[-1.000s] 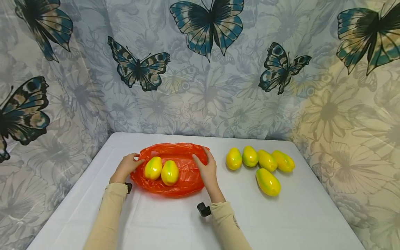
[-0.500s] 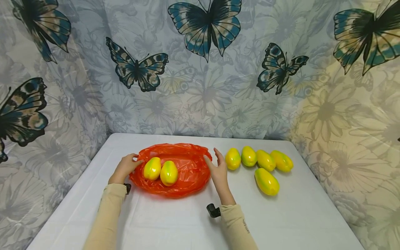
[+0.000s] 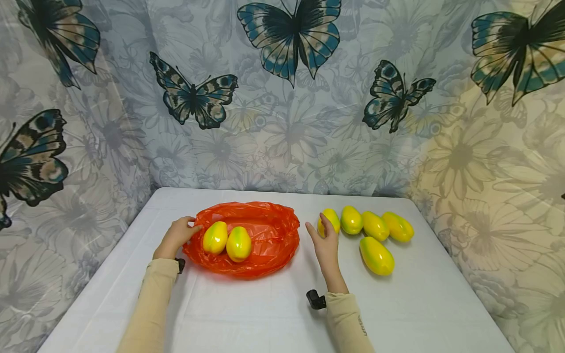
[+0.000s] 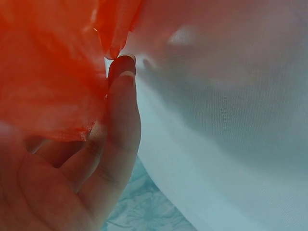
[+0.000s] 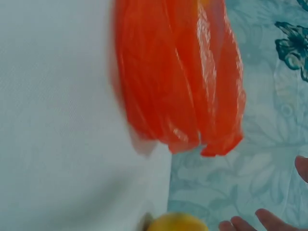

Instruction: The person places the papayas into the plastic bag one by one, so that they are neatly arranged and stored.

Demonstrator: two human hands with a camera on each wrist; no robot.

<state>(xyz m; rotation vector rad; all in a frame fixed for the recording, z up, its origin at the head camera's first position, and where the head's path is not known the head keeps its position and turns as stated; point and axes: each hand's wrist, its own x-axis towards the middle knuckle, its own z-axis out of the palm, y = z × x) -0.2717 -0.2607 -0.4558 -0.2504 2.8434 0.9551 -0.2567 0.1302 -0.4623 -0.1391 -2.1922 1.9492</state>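
Note:
A red plastic bag [image 3: 269, 245] lies with its mouth spread on the white table, left of the middle in the head view. Two glossy yellow-green fruits, shaped like mangoes or papayas, rest in it: a left one [image 3: 215, 238] and a right one [image 3: 239, 244]. My left hand [image 3: 175, 239] holds the bag's left rim, its fingers outside the plastic [image 4: 53, 72] in the left wrist view. Apart from the bag, my right hand [image 3: 327, 247] has its fingers spread and holds nothing. It partly covers the nearest loose fruit [image 3: 332, 218]; I cannot tell whether it touches it.
More loose yellow-green fruits stand on the right: a back row with a fruit [image 3: 352, 220], another [image 3: 375, 226] and a far-right one [image 3: 398, 227], plus a nearer one [image 3: 377, 256]. Butterfly-patterned cloth [image 3: 287, 147] hangs behind the white table [image 3: 247, 314].
My right hand has left the bag's right rim and moved right to the nearest loose fruit. The left hand stays on the bag, and both fruits in it lie as before.

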